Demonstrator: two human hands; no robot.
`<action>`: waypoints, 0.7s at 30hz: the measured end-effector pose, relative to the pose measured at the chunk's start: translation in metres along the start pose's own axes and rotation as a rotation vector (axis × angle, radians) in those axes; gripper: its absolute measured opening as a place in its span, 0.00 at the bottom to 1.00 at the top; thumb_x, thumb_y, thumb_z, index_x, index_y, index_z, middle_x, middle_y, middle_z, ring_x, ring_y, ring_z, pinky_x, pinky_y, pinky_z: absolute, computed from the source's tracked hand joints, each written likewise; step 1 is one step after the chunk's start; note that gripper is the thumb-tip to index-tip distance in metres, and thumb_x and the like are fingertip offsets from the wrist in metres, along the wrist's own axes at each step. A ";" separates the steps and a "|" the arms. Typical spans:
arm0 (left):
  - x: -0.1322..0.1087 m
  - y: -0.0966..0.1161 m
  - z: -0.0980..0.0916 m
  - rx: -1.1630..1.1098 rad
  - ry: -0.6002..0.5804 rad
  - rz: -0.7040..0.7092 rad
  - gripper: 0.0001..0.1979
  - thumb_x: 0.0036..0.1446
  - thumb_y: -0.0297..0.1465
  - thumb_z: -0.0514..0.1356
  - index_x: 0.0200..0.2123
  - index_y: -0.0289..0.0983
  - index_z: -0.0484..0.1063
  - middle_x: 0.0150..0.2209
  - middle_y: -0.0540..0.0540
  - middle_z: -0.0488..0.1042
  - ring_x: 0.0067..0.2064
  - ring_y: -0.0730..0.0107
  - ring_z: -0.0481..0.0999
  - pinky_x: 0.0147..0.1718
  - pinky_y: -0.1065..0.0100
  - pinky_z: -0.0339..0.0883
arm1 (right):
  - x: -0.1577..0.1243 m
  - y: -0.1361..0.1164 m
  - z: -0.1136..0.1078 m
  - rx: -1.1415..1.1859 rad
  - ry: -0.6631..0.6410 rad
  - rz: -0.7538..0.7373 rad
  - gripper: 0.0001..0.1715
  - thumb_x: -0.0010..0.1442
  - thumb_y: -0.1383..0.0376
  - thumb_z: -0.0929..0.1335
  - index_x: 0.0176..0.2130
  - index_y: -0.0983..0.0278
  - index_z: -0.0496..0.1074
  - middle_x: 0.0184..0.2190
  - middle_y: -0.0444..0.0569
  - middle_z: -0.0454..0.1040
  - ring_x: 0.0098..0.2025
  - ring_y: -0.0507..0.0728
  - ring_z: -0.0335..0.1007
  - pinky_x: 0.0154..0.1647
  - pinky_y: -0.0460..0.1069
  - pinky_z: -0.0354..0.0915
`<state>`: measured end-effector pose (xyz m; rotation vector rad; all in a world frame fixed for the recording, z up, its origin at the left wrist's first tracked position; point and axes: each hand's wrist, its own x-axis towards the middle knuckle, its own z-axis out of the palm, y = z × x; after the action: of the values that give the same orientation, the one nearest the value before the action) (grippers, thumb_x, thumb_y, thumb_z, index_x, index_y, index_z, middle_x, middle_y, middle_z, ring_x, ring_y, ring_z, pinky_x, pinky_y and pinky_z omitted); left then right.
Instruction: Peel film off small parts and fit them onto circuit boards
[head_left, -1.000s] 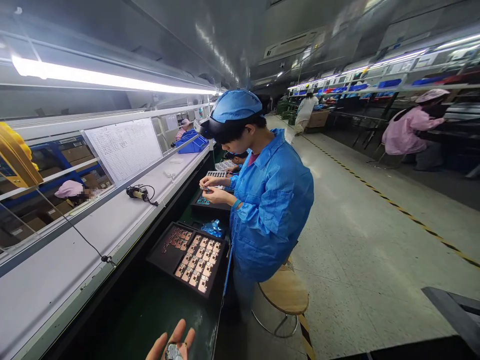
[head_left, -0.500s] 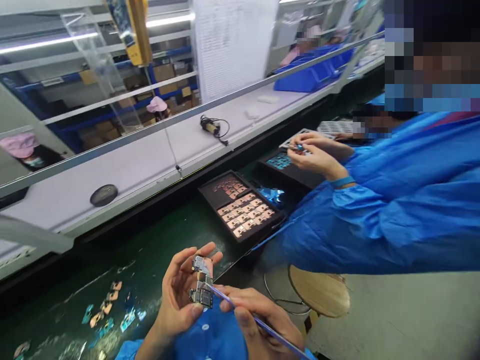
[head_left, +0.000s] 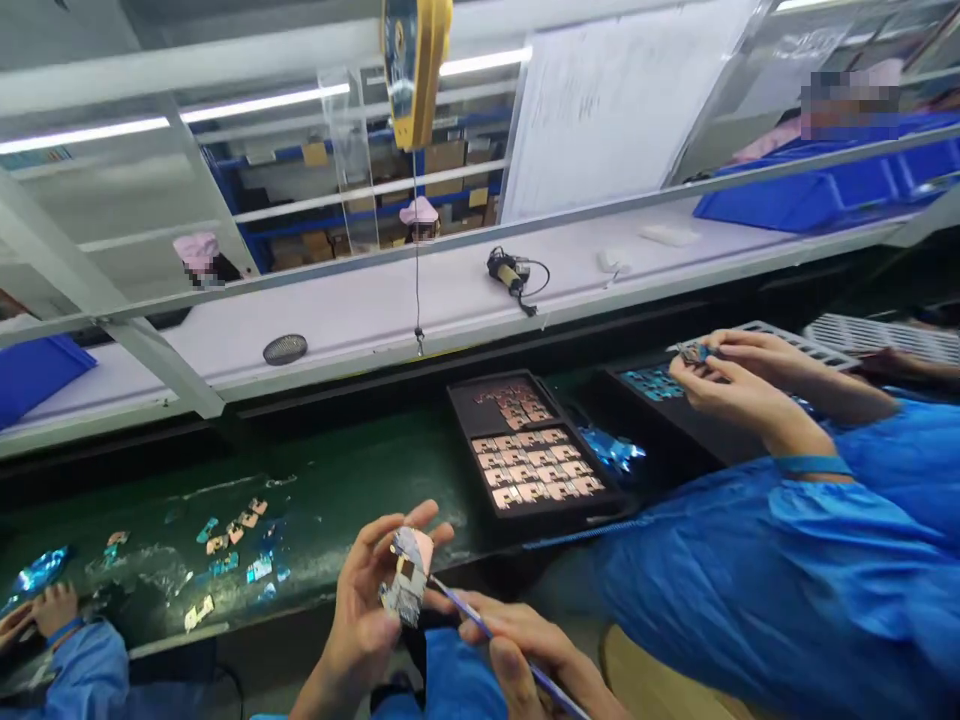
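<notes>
Held up in my left hand (head_left: 364, 600) is a small phone circuit board (head_left: 409, 580), gripped by its edges between thumb and fingers, with a pink patch at its upper right. My right hand (head_left: 536, 650) is closed around a thin purple tweezers-like tool (head_left: 480, 620), whose tip meets the board's right edge. I cannot make out whether the tool has one prong or two. Beyond my hands, a black tray (head_left: 517, 430) on the green bench holds rows of copper-pink pieces (head_left: 536, 465).
Loose copper and teal pieces (head_left: 232, 530) lie scattered on the green bench (head_left: 330, 490). To the right, a co-worker's hands (head_left: 742, 385) hold a small part over another tray. Another worker's hand (head_left: 56, 610) is at lower left. A shelf (head_left: 360, 330) bears a cable tool (head_left: 514, 275).
My view has swung right-to-left, so the trays and shelf sit farther right and the worker at lower left shows. The board is tilted differently, and the tool tip has shifted to its right edge.
</notes>
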<state>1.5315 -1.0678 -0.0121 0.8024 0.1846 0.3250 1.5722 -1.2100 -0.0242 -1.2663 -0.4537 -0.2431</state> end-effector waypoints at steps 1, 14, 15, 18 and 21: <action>-0.002 -0.007 0.000 -0.059 0.038 -0.055 0.32 0.41 0.34 0.76 0.53 0.42 0.77 0.65 0.36 0.70 0.66 0.35 0.67 0.46 0.58 0.79 | -0.001 0.003 -0.008 0.008 0.001 0.038 0.06 0.68 0.63 0.70 0.40 0.55 0.79 0.30 0.45 0.83 0.39 0.58 0.83 0.42 0.51 0.78; 0.068 -0.099 0.088 0.395 0.259 0.056 0.10 0.53 0.37 0.72 0.30 0.36 0.82 0.44 0.43 0.73 0.35 0.70 0.74 0.23 0.76 0.68 | 0.081 0.027 -0.106 0.408 0.076 0.703 0.15 0.60 0.53 0.75 0.32 0.62 0.78 0.27 0.46 0.77 0.37 0.56 0.80 0.42 0.49 0.77; 0.074 -0.102 0.095 0.419 0.244 0.079 0.10 0.54 0.37 0.72 0.30 0.36 0.82 0.44 0.44 0.73 0.31 0.75 0.72 0.22 0.76 0.67 | 0.087 0.025 -0.111 0.407 0.091 0.700 0.15 0.59 0.53 0.75 0.32 0.62 0.78 0.27 0.46 0.77 0.37 0.56 0.80 0.41 0.48 0.76; 0.087 -0.108 0.111 0.483 0.204 0.109 0.09 0.54 0.37 0.72 0.32 0.37 0.82 0.45 0.45 0.72 0.26 0.81 0.69 0.23 0.76 0.67 | 0.101 0.026 -0.125 0.386 0.108 0.674 0.16 0.60 0.52 0.75 0.33 0.63 0.78 0.28 0.46 0.77 0.37 0.56 0.79 0.40 0.48 0.75; 0.097 -0.113 0.120 0.505 0.195 0.084 0.11 0.52 0.38 0.73 0.31 0.36 0.82 0.44 0.45 0.72 0.25 0.82 0.69 0.21 0.76 0.66 | 0.109 0.030 -0.133 0.320 0.079 0.620 0.17 0.63 0.52 0.73 0.34 0.63 0.77 0.30 0.48 0.78 0.37 0.57 0.79 0.41 0.49 0.75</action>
<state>1.6804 -1.1876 -0.0163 1.2806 0.4270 0.4440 1.7070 -1.3200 -0.0310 -1.0214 -0.0138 0.2941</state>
